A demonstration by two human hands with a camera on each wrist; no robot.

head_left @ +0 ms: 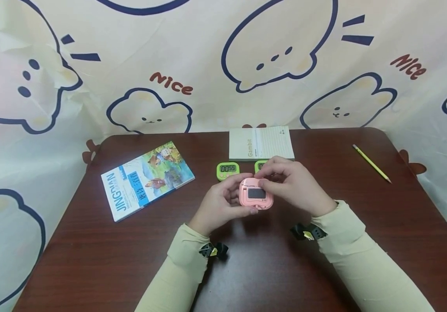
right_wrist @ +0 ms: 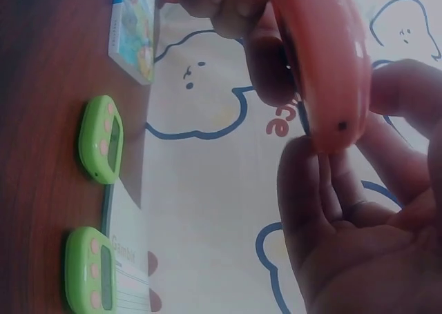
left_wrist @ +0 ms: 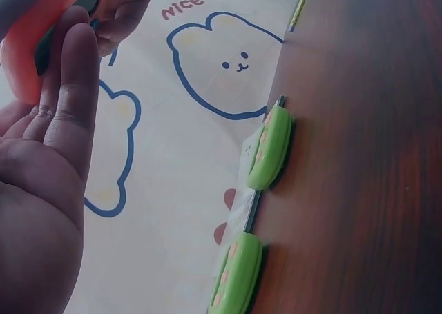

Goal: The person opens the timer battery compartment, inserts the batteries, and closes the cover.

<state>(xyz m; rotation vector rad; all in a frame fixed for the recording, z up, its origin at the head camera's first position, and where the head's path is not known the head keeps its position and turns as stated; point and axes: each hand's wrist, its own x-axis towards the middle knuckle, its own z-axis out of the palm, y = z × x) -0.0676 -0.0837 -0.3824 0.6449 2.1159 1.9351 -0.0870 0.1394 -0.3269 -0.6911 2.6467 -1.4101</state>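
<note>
Above the table's middle, a small pink device (head_left: pixel 256 204) with a rounded body and a grey screen is held between both hands. My left hand (head_left: pixel 216 207) grips it from the left, thumb along the lower edge and fingers behind. My right hand (head_left: pixel 300 189) pinches its upper right side, the thumb on the front near the screen. The left wrist view shows only part of the pink device (left_wrist: pixel 24 59), with fingers at its back. In the right wrist view, the device (right_wrist: pixel 335 65) appears edge-on between the fingers of both hands.
Two green digital timers, a left one (head_left: pixel 228 171) and a right one (head_left: pixel 259 165) partly hidden by my right hand, stand behind the device. Beyond them lies a Gambit notebook (head_left: pixel 270 143). A blue-covered book (head_left: pixel 149 180) lies left, a yellow pencil (head_left: pixel 371 163) right, on the brown table (head_left: pixel 90 268).
</note>
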